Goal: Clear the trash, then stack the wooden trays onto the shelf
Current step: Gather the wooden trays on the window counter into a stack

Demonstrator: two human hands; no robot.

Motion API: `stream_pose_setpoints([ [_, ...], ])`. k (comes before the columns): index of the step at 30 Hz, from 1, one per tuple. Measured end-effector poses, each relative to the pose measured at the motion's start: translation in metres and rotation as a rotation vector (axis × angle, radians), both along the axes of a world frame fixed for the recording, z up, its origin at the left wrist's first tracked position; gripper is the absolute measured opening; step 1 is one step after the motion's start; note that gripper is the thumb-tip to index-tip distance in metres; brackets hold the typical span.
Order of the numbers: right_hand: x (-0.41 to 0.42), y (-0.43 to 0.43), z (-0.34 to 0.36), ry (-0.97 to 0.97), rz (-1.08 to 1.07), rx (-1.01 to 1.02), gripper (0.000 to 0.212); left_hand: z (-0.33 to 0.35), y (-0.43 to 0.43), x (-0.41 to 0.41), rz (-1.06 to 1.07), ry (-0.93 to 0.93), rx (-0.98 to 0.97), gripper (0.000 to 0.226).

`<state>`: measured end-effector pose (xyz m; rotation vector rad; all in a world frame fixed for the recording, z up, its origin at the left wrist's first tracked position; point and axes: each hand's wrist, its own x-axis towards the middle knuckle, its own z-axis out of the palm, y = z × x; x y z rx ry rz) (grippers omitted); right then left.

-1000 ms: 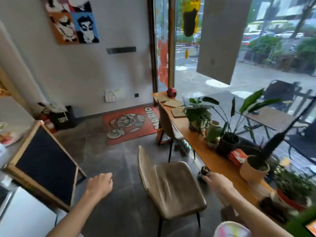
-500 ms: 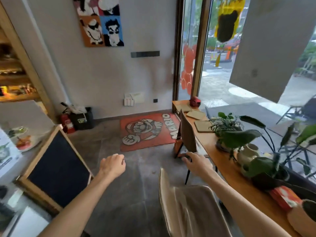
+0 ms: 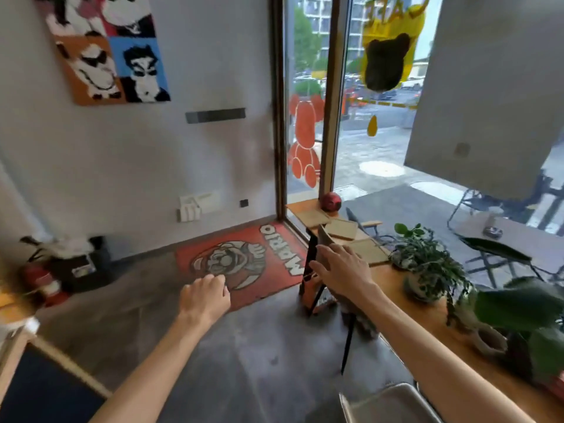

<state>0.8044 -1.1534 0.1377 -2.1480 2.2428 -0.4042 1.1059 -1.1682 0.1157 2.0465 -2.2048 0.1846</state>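
L hand (image 3: 205, 297) curled in a loose fist, empty, over the mat (image 3: 244, 264). R hand (image 3: 341, 271) open, fingers spread, holding nothing, above a chair back (image 3: 324, 245). Wooden trays (image 3: 341, 228) lie far along the counter (image 3: 393, 288), w/ a plant (image 3: 427, 264) to their right.

A long worktop (image 3: 393, 279) runs along the window on the right. At its far end a round ornament (image 3: 331, 202) sits by the glass, with three wooden trays (image 3: 341, 228) laid in a row nearer than it. A potted plant (image 3: 427, 267) stands just nearer than the trays. A chair (image 3: 325, 248) is tucked against the worktop's left edge, beside the trays. Left of the chair a floor mat (image 3: 244, 264) lies before the far wall. A fire extinguisher (image 3: 45, 282) stands at the wall's foot, far left.
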Motion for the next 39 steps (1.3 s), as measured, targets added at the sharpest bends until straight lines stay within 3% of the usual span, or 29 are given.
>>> stream_pose_setpoints([
  [7, -0.02, -0.126, -0.05, -0.074, -0.151, 0.054, 0.052, -0.047, -0.175, -0.016, -0.152, -0.029, 0.043, 0.028],
  [17, -0.057, -0.335, -0.072, -0.177, -0.327, 0.138, 0.046, -0.056, -0.438, -0.05, -0.26, -0.067, 0.176, 0.033],
  [24, -0.099, -0.444, -0.118, -0.413, -0.511, 0.177, 0.046, -0.107, -0.596, -0.091, -0.335, -0.055, 0.256, 0.029],
  [31, -0.126, -0.525, -0.152, -0.54, -0.758, 0.178, 0.041, -0.146, -0.737, -0.171, -0.512, -0.041, 0.413, 0.028],
  [39, -0.166, -0.602, -0.203, -0.527, -1.017, 0.189, 0.043, -0.186, -0.854, -0.29, -0.657, -0.057, 0.587, 0.019],
])
